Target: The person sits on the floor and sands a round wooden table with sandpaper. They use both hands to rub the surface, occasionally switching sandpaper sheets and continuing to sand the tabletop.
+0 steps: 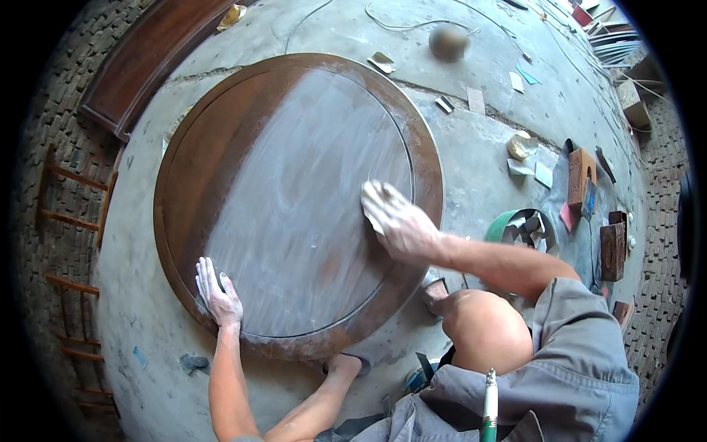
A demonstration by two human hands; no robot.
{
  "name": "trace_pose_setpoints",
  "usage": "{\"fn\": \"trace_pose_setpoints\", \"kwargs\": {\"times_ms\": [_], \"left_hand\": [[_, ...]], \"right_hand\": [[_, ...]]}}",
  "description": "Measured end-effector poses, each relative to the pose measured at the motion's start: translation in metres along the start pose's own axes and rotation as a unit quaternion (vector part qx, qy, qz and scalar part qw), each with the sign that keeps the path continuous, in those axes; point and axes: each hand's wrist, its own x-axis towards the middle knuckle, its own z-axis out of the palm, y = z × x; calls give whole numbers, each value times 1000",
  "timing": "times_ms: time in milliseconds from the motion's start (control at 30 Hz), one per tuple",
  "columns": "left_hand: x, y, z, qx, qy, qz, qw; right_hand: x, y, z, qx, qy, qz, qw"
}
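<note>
A round brown wooden tabletop [213, 169] lies before me, with a broad band of pale dust [294, 191] across its middle and right. My left hand [219, 295], whitened with dust, rests flat on the near left rim, fingers stretched and holding nothing. Over on the right part of the top, my right hand [401, 225] presses down a pale folded piece of sandpaper [373, 215], partly hidden under the fingers. That hand is dusty too and slightly blurred. A darker, reddish patch shows on the wood nearer to me.
A green tub [503, 225] with dark scraps stands right of the tabletop. Bricks [582, 177] and wooden blocks [613, 250] lie beyond it. Paper scraps [476, 100], a ball-like object [449, 43] and cables [420, 26] are on the floor. A dark wooden panel [147, 55] lies far left.
</note>
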Motion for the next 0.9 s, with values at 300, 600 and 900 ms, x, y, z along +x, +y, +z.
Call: {"fn": "trace_pose_setpoints", "kwargs": {"times_ms": [300, 600, 900], "left_hand": [[0, 2, 5, 4, -5, -3, 1000], [-2, 1, 7, -3, -7, -4, 1000], [0, 3, 8, -5, -3, -6, 1000]], "right_hand": [[-4, 38, -8, -42, 5, 116, 992], [-11, 36, -13, -73, -8, 103, 992], [-14, 54, -7, -117, -14, 141, 983]]}}
